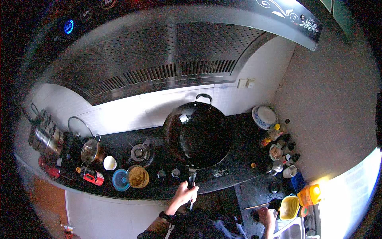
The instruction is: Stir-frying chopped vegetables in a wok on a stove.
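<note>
My left hand [185,193] grips the black handle [192,179] of a large dark wok [200,137]. Light reflects off the wok's inner wall, and its second, looped handle [204,97] points toward the back wall. My right hand [266,217] is low at the right, over the dark counter beside the sink. A white bowl [273,212] shows right at its fingers; whether they hold it is unclear. Close above that hand lies a thin wooden stick [257,206], perhaps a chopstick.
A range hood [167,44] hangs overhead. On the left are a bare gas burner [139,154], a tub of brown paste-like food [138,177], a white cup [109,163] and a lidded pot [90,151]. Rightward stand seasoning bottles [273,133], a yellow basket [289,207] and the sink [291,230].
</note>
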